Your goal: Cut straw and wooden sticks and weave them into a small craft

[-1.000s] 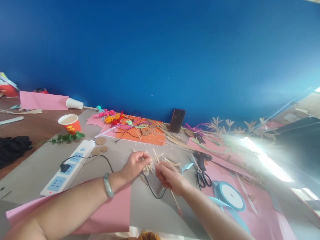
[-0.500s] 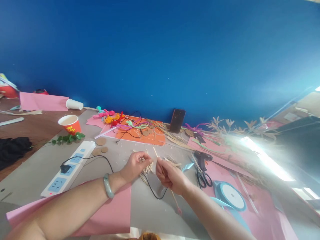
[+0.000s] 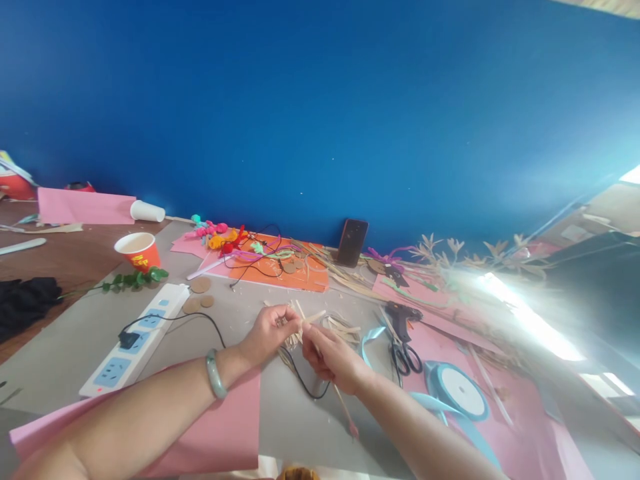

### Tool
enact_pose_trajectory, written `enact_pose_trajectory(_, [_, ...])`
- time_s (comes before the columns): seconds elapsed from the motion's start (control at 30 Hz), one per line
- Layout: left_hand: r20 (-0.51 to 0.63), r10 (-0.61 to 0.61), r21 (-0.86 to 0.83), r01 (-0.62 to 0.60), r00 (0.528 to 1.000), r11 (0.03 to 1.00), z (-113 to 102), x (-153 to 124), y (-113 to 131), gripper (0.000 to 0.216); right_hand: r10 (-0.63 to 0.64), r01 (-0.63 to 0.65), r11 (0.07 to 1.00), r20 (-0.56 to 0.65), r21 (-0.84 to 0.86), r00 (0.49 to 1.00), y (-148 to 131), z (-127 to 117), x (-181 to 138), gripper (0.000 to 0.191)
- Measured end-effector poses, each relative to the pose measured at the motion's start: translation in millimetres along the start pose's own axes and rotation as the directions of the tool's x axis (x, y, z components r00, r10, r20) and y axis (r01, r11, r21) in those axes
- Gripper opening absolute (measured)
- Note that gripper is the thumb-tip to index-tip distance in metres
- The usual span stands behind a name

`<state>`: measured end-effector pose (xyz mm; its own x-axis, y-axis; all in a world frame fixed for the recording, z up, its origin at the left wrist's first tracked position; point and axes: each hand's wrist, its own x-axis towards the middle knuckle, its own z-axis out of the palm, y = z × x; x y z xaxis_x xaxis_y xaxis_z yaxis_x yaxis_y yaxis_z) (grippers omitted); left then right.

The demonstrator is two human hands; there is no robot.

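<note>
My left hand (image 3: pixel 273 332), with a green bangle on its wrist, is closed in a pinch at the middle of the table. My right hand (image 3: pixel 333 353) is closed too, its fingertips meeting those of the left. Pale straw-like strips (image 3: pixel 300 309) stick up from where the fingertips meet. Below my right hand slants a thin stem with a pink tip (image 3: pixel 345 410); its upper end is hidden by the hand. Under and behind the hands lies a bundle of cut pale strips (image 3: pixel 343 328). A black cord (image 3: pixel 303 383) curves below my hands.
On the left are a white power strip (image 3: pixel 135 340), a paper cup (image 3: pixel 137 252) and wooden discs (image 3: pixel 201 285). A phone (image 3: pixel 353 243) leans on the blue wall. To the right lie a glue gun (image 3: pixel 403 317), scissors (image 3: pixel 406 359) and a blue ribbon roll (image 3: pixel 457 392).
My right hand has moved left, so its fingertips now meet my left hand's. The pale strip in its fingers has come with it. My left hand has hardly moved.
</note>
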<state>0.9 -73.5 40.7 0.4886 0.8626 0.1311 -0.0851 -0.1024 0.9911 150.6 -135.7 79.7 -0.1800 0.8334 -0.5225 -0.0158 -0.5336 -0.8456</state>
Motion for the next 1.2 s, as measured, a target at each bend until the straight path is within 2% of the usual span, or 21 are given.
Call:
enact_pose_trajectory(0.17, [0.005,0.007,0.035,-0.007,1.0,0.999,0,1,3,0.027,0.004,-0.004,1.0,0.006,0.009,1.0,-4,5,4,0.05])
enact_pose_trajectory(0.4, [-0.014,-0.001,-0.02,0.001,1.0,1.0,1,-1,1,0.026,-0.044,0.036,0.986,0.049,0.162,0.998,-12,-14,-7,0.051])
enact_pose_trajectory(0.5, [-0.025,-0.03,-0.04,0.029,0.999,0.999,1,0,-4,0.027,-0.112,0.12,0.962,-0.046,0.245,0.993,-18,-23,-11,0.048])
enact_pose_trajectory(0.57, [-0.012,-0.041,-0.055,0.041,0.999,0.998,1,1,-5,0.029,-0.14,0.168,0.96,-0.135,0.225,0.981,-20,-24,-11,0.042])
enact_pose_trajectory(0.77, [0.051,-0.044,0.001,0.044,0.998,0.999,2,-1,-2,0.031,-0.187,0.19,0.982,-0.149,0.012,0.971,-15,-16,-6,0.034])
enact_pose_trajectory(0.87, [0.041,-0.043,0.007,0.043,0.998,0.999,1,-1,-2,0.03,-0.248,0.234,0.968,-0.187,-0.094,0.951,-18,-25,-8,0.03])
enact_pose_trajectory(0.93, [0.004,-0.041,0.005,0.041,0.999,0.999,1,0,-3,0.029,-0.279,0.226,0.946,-0.228,-0.232,0.933,-22,-38,-12,0.025])
enact_pose_trajectory(1.03, [-0.089,-0.038,0.036,0.042,0.995,0.998,-1,1,-3,0.029,-0.332,0.171,0.867,-0.287,-0.468,0.899,-26,-60,-16,0.016])
enact_pose_trajectory(1.2, [-0.183,0.028,0.168,0.004,0.983,0.986,-4,6,-4,0.026,-0.408,0.073,0.646,-0.262,-0.76,0.875,-20,-79,-17,0.016])
